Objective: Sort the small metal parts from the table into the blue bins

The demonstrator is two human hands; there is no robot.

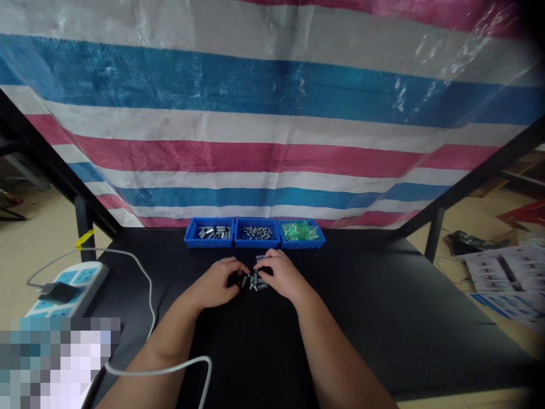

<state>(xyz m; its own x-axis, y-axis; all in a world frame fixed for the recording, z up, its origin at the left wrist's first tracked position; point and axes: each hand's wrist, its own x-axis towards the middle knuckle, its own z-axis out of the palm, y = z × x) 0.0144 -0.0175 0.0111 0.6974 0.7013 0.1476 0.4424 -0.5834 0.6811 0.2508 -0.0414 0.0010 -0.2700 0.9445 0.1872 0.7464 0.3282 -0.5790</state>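
fingers of the left hand (221, 282) and right hand (279, 272) curl, parted, around small metal parts (255, 281) on a black table (366, 295). three blue bins (256, 244) stand beyond.

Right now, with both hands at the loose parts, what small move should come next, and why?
I'd probably ease the left hand slightly inward and pinch one of the loose parts. Its thumb and fingers look spread at the pile's left edge, while the right hand covers the other side. Whether the right fingertips grip anything is unclear.
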